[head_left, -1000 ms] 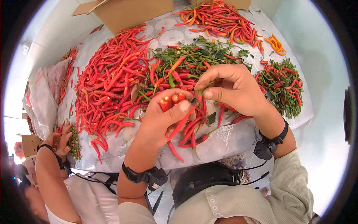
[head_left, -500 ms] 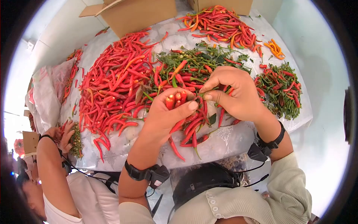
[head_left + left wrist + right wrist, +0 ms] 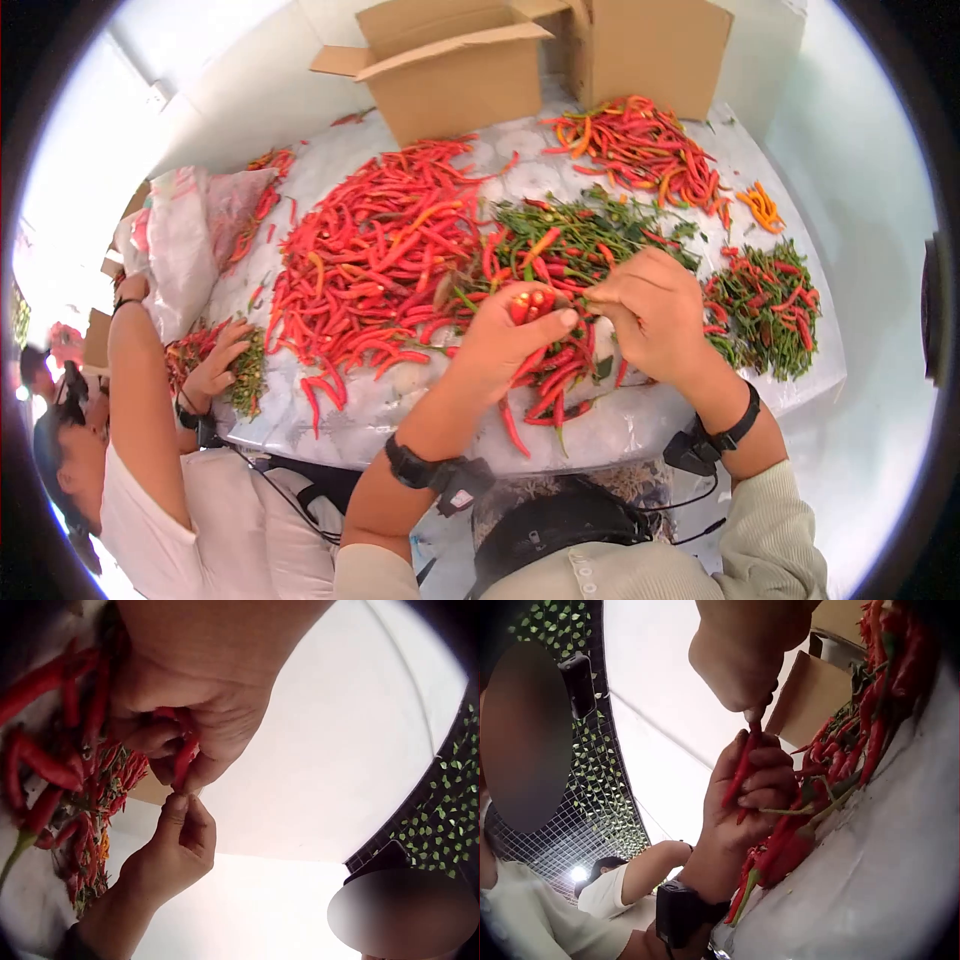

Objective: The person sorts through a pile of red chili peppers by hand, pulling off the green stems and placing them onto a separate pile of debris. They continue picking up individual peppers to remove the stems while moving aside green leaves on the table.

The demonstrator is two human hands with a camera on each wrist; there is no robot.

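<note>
The left hand (image 3: pixel 512 342) curls round a small bunch of red chili peppers (image 3: pixel 530 305), their cut-looking ends showing above the fingers in the head view and their bodies crossing the palm in the right wrist view. The thumb lies along one side of the bunch. The right hand (image 3: pixel 655 315) meets it fingertip to fingertip, thumb and forefinger pinched on the end of one chili pepper (image 3: pixel 739 774) that the left hand also grips; whether a stem is between those fingertips is too small to tell.

Just below the two hands, loose red chilies (image 3: pixel 560 385) lie on the pale patterned tablecloth (image 3: pixel 640 430), at least one with a green stem. Behind the hands spreads a heap of green stems (image 3: pixel 590 222) mixed with red and orange chilies. Touching it on the left is a broad mound of red chilies (image 3: pixel 370 255), and on the right of the table is a smaller pile of stems and chilies (image 3: pixel 770 315). A few orange chilies (image 3: pixel 762 207) lie behind that pile.

Toward the far edge, another heap of red and orange chilies (image 3: pixel 640 150) lies in front of a cardboard box (image 3: pixel 655 55); an open cardboard box (image 3: pixel 455 85) stands to its left, behind the broad mound. At the left of the table are a whitish plastic sack (image 3: pixel 180 240) and a second person (image 3: pixel 215 520), one hand (image 3: pixel 212 370) beside a small pile of stems (image 3: pixel 248 375). Straps with small black devices (image 3: pixel 465 485) circle the working wrists.
</note>
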